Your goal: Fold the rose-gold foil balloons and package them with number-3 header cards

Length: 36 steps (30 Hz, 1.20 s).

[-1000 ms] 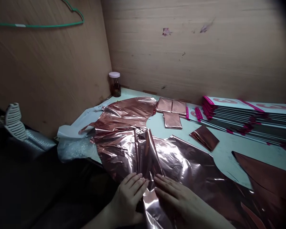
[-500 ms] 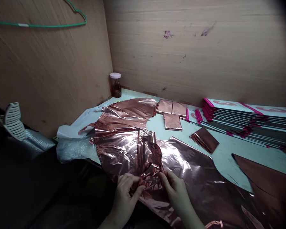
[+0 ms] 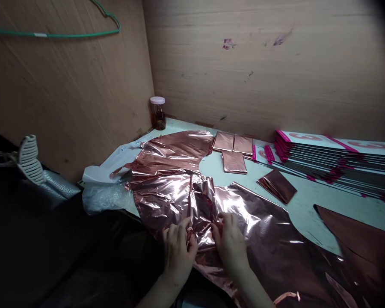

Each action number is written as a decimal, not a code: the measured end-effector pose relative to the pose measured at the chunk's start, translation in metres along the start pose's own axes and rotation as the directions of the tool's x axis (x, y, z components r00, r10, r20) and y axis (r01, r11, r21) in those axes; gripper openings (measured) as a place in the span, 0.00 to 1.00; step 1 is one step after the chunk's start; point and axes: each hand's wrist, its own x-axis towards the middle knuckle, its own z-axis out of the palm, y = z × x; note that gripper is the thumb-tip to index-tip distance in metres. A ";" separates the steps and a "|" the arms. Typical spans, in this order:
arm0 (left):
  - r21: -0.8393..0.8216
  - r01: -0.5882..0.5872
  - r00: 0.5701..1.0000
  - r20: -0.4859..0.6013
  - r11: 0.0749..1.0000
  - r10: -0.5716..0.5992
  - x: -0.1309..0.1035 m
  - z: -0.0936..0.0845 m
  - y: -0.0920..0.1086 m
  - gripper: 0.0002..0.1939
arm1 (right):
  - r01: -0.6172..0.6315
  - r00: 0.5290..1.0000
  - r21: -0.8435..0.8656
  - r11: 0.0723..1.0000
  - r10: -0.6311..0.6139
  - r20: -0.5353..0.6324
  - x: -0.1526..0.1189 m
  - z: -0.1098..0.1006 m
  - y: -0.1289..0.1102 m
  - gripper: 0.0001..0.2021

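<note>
Large sheets of shiny rose-gold foil (image 3: 263, 222) spread over the pale table and hang over its near edge. A narrower foil strip (image 3: 201, 201) lies on top of them at the middle. My left hand (image 3: 179, 248) pinches the strip's left side, thumb and fingers closed on the foil. On the strip's right side, my right hand (image 3: 230, 241) grips the foil between thumb and bent fingers. Beyond the hands, folded foil squares (image 3: 233, 162) lie together near the back wall, and one darker folded piece (image 3: 277, 186) lies to their right.
Stacked flat packages (image 3: 327, 158) with pink edges fill the back right. A lidded jar (image 3: 158, 114) stands in the back corner. Clear plastic (image 3: 105, 197) and white paper lie at left. A green hanger (image 3: 80, 35) hangs on the left wall; a white hair clip (image 3: 30, 160) is below.
The crumpled foil between my hands is now flatter and straighter. Both hands have shifted, with the fingers reaching a little farther forward along the strip.
</note>
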 end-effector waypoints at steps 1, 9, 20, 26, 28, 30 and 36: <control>0.056 -0.063 0.997 0.044 0.996 0.061 0.006 -0.002 0.000 0.28 | 0.119 0.993 -0.058 0.991 -0.120 -0.010 0.004 0.001 0.001 0.12; -0.298 -0.540 0.556 0.576 0.787 0.599 0.061 -0.049 -0.030 0.50 | 0.658 0.707 0.030 0.752 -0.632 0.317 0.001 -0.034 0.024 0.33; -0.357 -0.707 0.552 0.260 0.610 0.792 0.033 -0.027 -0.015 0.15 | 0.686 0.717 0.110 0.719 -0.694 0.061 -0.053 -0.031 0.049 0.27; -0.458 -0.489 0.782 0.148 0.742 0.606 0.033 -0.012 -0.011 0.15 | 0.577 0.807 0.281 0.767 -0.588 -0.053 -0.055 -0.026 0.052 0.19; -0.461 -0.318 0.872 0.201 0.828 0.447 0.031 -0.008 -0.010 0.15 | 0.323 0.942 0.390 0.862 -0.334 -0.041 -0.054 -0.026 0.049 0.14; -0.402 -0.118 0.939 0.252 0.908 0.233 0.031 -0.003 -0.006 0.16 | 0.025 0.999 0.429 0.903 -0.037 0.019 -0.045 -0.026 0.041 0.13; -0.315 0.180 0.969 0.221 0.932 -0.112 0.036 0.017 0.011 0.21 | -0.345 0.916 0.004 0.938 0.336 0.220 0.006 -0.025 0.010 0.15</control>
